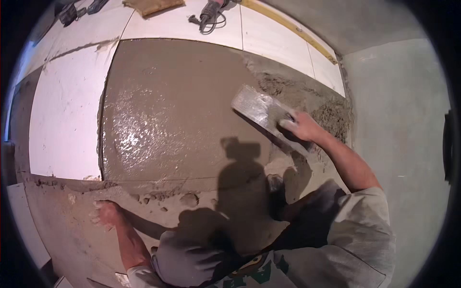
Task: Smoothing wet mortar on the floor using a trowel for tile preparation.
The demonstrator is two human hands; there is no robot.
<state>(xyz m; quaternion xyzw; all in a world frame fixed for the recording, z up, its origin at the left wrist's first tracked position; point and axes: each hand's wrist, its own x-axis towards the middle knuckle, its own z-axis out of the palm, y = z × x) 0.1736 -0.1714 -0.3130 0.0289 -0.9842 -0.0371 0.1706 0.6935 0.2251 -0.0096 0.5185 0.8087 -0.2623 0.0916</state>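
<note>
My right hand (306,127) is closed round the handle of a finishing trowel (256,105). Its long, wet metal blade lies slantwise at the right side of a bed of grey-brown mortar (173,91). Most of that bed is smooth and shines with water at the left; beyond and right of the trowel the mortar (331,115) is rough and lumpy. At the lower left my left hand (106,213) leans on the dusty floor (72,230), fingers spread, holding nothing. My shadow falls over the near part of the bed.
A large white tile (67,115) borders the bed at the left; more white tiles (281,45) run along the far side. On them lie a yellow bar (288,29), a corded power tool (210,17) and a brownish slab (153,6). Mortar lumps (189,199) dot the near edge. A wall (398,96) rises at right.
</note>
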